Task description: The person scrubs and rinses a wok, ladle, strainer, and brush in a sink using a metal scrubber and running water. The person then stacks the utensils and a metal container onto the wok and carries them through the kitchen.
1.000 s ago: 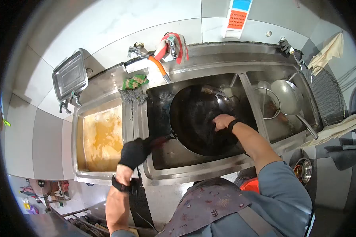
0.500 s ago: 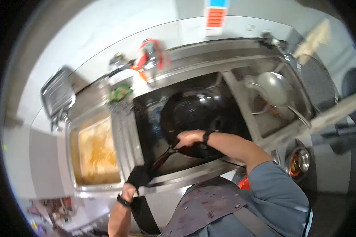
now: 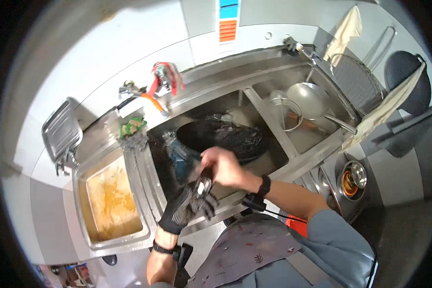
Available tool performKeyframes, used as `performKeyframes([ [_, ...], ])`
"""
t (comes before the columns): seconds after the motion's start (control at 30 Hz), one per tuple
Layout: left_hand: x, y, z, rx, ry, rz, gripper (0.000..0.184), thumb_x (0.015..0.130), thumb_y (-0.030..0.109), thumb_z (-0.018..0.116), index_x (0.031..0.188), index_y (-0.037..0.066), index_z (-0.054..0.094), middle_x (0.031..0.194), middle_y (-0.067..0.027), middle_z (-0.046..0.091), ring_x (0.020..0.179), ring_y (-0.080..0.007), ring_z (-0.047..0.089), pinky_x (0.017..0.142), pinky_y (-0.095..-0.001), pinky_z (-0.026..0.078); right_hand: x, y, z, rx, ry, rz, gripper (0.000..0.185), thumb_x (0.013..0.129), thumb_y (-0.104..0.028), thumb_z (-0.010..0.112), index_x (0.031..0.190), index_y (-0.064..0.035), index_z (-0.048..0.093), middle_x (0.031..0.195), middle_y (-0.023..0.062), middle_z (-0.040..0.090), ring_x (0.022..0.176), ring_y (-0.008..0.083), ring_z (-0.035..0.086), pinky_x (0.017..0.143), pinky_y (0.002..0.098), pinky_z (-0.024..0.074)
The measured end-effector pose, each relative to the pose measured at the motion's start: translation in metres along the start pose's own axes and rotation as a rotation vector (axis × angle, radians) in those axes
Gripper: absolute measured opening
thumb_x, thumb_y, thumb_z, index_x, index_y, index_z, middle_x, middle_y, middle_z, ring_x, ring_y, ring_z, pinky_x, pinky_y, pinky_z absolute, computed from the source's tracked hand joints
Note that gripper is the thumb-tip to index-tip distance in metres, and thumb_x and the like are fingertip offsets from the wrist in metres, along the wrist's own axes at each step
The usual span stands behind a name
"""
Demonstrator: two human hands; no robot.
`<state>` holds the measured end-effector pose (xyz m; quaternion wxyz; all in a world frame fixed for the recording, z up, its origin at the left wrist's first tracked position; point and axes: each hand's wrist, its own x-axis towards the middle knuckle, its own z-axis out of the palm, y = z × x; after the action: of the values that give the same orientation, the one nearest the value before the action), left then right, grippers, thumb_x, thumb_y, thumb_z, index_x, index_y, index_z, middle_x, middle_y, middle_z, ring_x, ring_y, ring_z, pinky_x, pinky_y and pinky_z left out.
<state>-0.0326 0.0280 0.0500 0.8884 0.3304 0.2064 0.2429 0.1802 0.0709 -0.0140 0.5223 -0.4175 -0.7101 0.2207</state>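
Note:
The black wok (image 3: 221, 137) is tilted on its side in the middle sink, its handle (image 3: 205, 181) pointing toward me. My right hand (image 3: 222, 167), bare, is closed round the handle near the wok's rim. Beside the handle's end is my left hand (image 3: 189, 205) in a dark knit glove, its fingers apart; whether its thumb side touches the handle is hard to tell. Blue material (image 3: 180, 161) lies in the sink left of the wok, partly hidden.
The left sink (image 3: 111, 197) holds cloudy yellowish liquid. A ladle (image 3: 308, 101) and a ring-shaped tool (image 3: 285, 115) rest in the right sink. A faucet with an orange hose (image 3: 152, 102) and a green scrubber (image 3: 133, 126) are behind. Metal bowls (image 3: 353, 180) stand at right.
My right hand has moved from inside the wok to its handle. The wok has tipped from lying flat onto its side. My left hand's fingers have spread from their grip on the handle.

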Motion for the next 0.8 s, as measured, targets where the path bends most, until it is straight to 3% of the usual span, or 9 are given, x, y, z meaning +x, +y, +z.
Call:
performKeyframes([
  [0.1,0.026,-0.032,-0.052,-0.138,0.170,-0.007,0.043,0.101,0.037,0.062,0.123,0.000,0.061,0.108,-0.0171,0.069,0.087,-0.0247,0.070,0.071,-0.0380,0.059,0.043,-0.034,-0.035,0.213,0.200,0.406,0.030,0.086,-0.026,0.081,0.077,-0.0028,0.064,0.072,-0.0003,0.062,0.072,0.0085,0.058,0.066,0.0289,0.0459],
  [0.13,0.034,-0.036,-0.056,0.165,0.273,0.092,0.042,0.100,0.036,0.064,0.123,0.000,0.062,0.108,-0.0164,0.069,0.091,-0.0267,0.070,0.075,-0.0399,0.060,0.054,-0.026,-0.047,0.185,0.242,0.420,0.027,0.087,-0.025,0.079,0.076,-0.0049,0.065,0.071,-0.0011,0.062,0.070,0.0079,0.058,0.063,0.0289,0.0459],
  [0.17,0.042,-0.041,-0.060,0.467,0.372,0.192,0.042,0.099,0.035,0.066,0.123,0.000,0.062,0.108,-0.0158,0.069,0.095,-0.0288,0.070,0.078,-0.0418,0.060,0.064,-0.024,-0.060,0.156,0.297,0.392,0.032,0.083,-0.033,0.084,0.082,-0.0063,0.066,0.074,0.0016,0.066,0.067,0.0109,0.059,0.062,0.0299,0.0476],
  [0.2,0.046,-0.050,-0.065,0.463,0.379,0.200,0.042,0.099,0.035,0.066,0.123,0.000,0.062,0.108,-0.0158,0.069,0.095,-0.0288,0.070,0.078,-0.0418,0.060,0.078,-0.034,-0.073,0.327,0.326,0.389,0.031,0.083,-0.031,0.084,0.081,-0.0058,0.065,0.072,0.0015,0.065,0.064,0.0108,0.058,0.060,0.0288,0.0464],
  [0.3,0.064,-0.077,-0.083,-0.056,0.379,0.028,0.044,0.098,0.039,0.068,0.122,0.004,0.058,0.109,-0.0162,0.066,0.096,-0.0333,0.069,0.085,-0.0499,0.060,0.100,-0.064,-0.108,0.574,0.516,0.362,0.028,0.086,-0.026,0.081,0.081,-0.0061,0.062,0.065,0.0019,0.058,0.056,0.0138,0.057,0.058,0.0308,0.0490],
  [0.43,0.074,-0.099,-0.076,-0.294,0.423,0.032,0.052,0.098,0.050,0.064,0.125,0.006,0.055,0.117,-0.0181,0.062,0.105,-0.0379,0.065,0.090,-0.0594,0.056,0.106,-0.099,-0.157,0.789,0.612,0.378,0.035,0.094,-0.030,0.074,0.073,-0.0130,0.051,0.059,-0.0018,0.047,0.055,0.0156,0.055,0.059,0.0346,0.0499],
  [0.63,0.066,-0.085,-0.010,-0.360,0.274,0.110,0.068,0.098,0.057,0.059,0.138,0.004,0.046,0.131,-0.0203,0.056,0.117,-0.0396,0.059,0.100,-0.0568,0.052,0.093,-0.136,-0.209,0.863,0.671,0.332,0.043,0.097,-0.040,0.069,0.068,-0.0166,0.046,0.059,-0.0036,0.045,0.057,0.0176,0.054,0.056,0.0332,0.0456],
  [0.7,0.073,-0.086,0.006,-0.283,0.256,0.192,0.079,0.098,0.058,0.059,0.146,-0.001,0.037,0.143,-0.0239,0.047,0.123,-0.0427,0.056,0.103,-0.0577,0.049,0.087,-0.148,-0.226,0.911,0.605,0.178,0.043,0.097,-0.040,0.069,0.069,-0.0163,0.047,0.060,-0.0030,0.046,0.058,0.0179,0.056,0.055,0.0311,0.0437],
  [0.8,0.081,-0.086,0.018,-0.146,0.150,0.187,0.072,0.102,0.051,0.055,0.148,-0.001,0.035,0.145,-0.0237,0.047,0.124,-0.0423,0.056,0.102,-0.0560,0.051,0.081,-0.166,-0.253,0.821,0.657,0.092,0.040,0.097,-0.036,0.070,0.072,-0.0144,0.048,0.060,-0.0030,0.046,0.058,0.0177,0.057,0.054,0.0302,0.0422],
])
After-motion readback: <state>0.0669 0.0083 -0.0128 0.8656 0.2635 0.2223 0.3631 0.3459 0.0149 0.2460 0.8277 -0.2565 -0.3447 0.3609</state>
